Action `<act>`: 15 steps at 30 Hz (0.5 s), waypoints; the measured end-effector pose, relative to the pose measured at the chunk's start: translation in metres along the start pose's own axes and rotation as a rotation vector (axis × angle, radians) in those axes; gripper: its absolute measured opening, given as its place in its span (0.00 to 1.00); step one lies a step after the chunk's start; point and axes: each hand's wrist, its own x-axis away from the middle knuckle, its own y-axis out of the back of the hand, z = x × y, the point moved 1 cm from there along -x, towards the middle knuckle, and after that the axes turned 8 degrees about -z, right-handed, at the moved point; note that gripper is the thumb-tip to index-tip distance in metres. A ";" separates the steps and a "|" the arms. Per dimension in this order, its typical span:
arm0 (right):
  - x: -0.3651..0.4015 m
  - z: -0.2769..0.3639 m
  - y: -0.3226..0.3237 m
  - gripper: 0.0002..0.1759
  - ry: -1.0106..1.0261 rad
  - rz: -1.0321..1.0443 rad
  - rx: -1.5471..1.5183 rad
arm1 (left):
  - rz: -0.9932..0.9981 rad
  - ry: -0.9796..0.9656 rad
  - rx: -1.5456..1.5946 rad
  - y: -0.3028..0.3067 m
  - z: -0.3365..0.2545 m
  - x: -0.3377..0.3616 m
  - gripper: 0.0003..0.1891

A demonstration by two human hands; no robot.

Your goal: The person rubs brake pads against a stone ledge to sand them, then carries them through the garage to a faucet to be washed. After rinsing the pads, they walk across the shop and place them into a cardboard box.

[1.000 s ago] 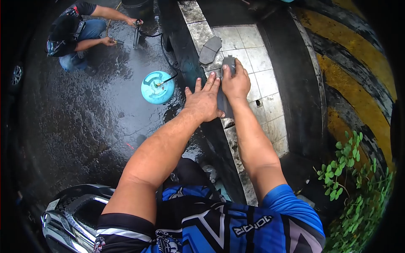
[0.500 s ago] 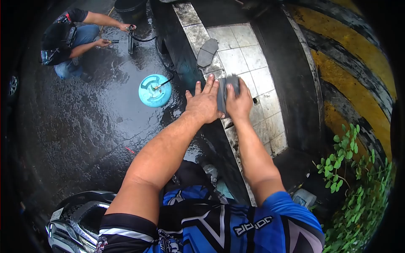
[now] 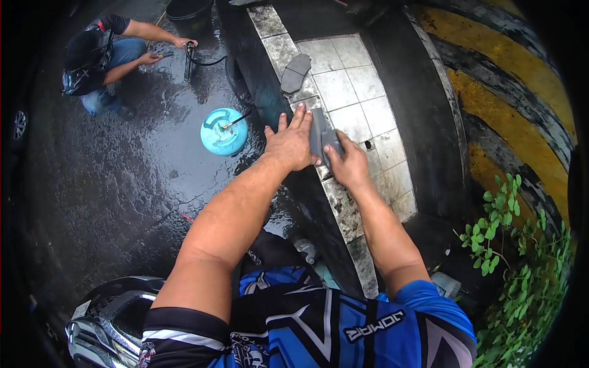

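Observation:
My left hand (image 3: 291,145) lies on the dirty tiled ledge with its fingers spread, its thumb and palm edge against a dark grey block (image 3: 316,130) that looks like a brake pad. My right hand (image 3: 350,161) is closed on a smaller grey piece (image 3: 331,142), possibly folded sandpaper, and presses it against the block's right side. Its underside is hidden by my fingers. Just beyond, another brake pad (image 3: 296,73) rests flat on the ledge, its face split by a groove.
Left of the ledge, on wet dark ground, stands a turquoise round container (image 3: 222,132) with a brush on it. A crouching person (image 3: 101,61) at upper left handles a tool near a black bucket (image 3: 189,17). A motorcycle (image 3: 113,319) and a leafy plant (image 3: 515,264) flank me.
My right hand has slid back toward me along the block with the grey piece. My left hand shifted slightly left and toward me, its fingers still spread.

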 end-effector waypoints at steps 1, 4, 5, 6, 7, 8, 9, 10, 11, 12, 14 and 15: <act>0.005 -0.002 0.012 0.29 -0.051 0.124 -0.061 | 0.003 -0.001 -0.004 -0.001 0.000 0.000 0.61; -0.022 -0.003 0.033 0.27 -0.464 0.462 -0.360 | -0.018 -0.010 -0.018 -0.002 -0.001 0.000 0.62; -0.032 -0.004 0.036 0.27 -0.509 0.547 -0.451 | -0.017 -0.013 -0.011 -0.003 0.000 0.000 0.62; -0.045 -0.004 0.040 0.27 -0.502 0.546 -0.450 | -0.010 -0.013 -0.005 -0.003 0.001 0.001 0.63; -0.058 -0.001 0.044 0.28 -0.352 0.744 -0.301 | -0.012 -0.014 0.001 -0.002 0.001 0.003 0.62; -0.069 -0.001 0.045 0.28 -0.197 0.933 -0.148 | -0.015 -0.016 -0.003 -0.001 0.000 0.003 0.62; -0.079 -0.008 0.042 0.29 -0.133 1.056 -0.179 | 0.001 -0.010 0.013 0.001 0.000 0.003 0.62; -0.092 -0.003 0.042 0.35 -0.128 1.130 -0.178 | 0.018 -0.001 0.030 0.002 0.000 0.004 0.62; -0.106 0.000 0.047 0.36 -0.136 1.121 -0.092 | 0.012 0.005 0.027 0.003 -0.001 0.004 0.62; -0.120 0.014 0.056 0.38 -0.143 1.113 -0.008 | 0.017 0.006 0.028 0.003 -0.001 0.004 0.61; -0.140 0.018 0.056 0.37 -0.217 0.947 -0.164 | 0.023 0.017 0.029 0.001 0.000 0.004 0.60; -0.144 0.022 0.056 0.33 -0.296 0.826 -0.245 | 0.005 0.009 0.032 0.000 0.000 0.005 0.62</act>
